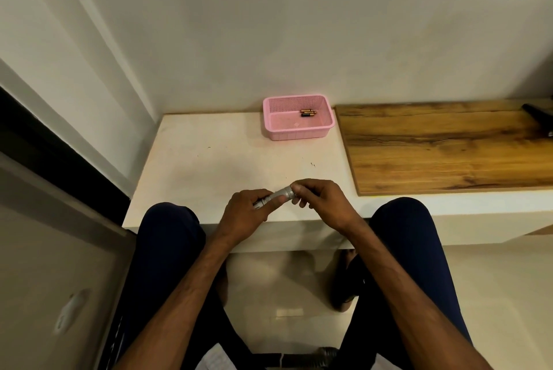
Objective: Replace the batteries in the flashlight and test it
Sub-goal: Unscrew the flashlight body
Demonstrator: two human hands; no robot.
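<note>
A small silver flashlight [276, 196] lies slanted between both hands just above the front edge of the white table [209, 160]. My left hand [245, 214] is wrapped around its lower body. My right hand [321, 200] pinches its wider upper end with thumb and fingertips. Much of the flashlight is hidden by the fingers. At the back of the table a pink plastic basket [270, 118] holds a few dark batteries with gold ends [308, 113].
A wooden board [443, 145] covers the table to the right, with a dark object [538, 116] at its far right edge. Walls close off the back and left. My knees in dark trousers flank the table's front edge.
</note>
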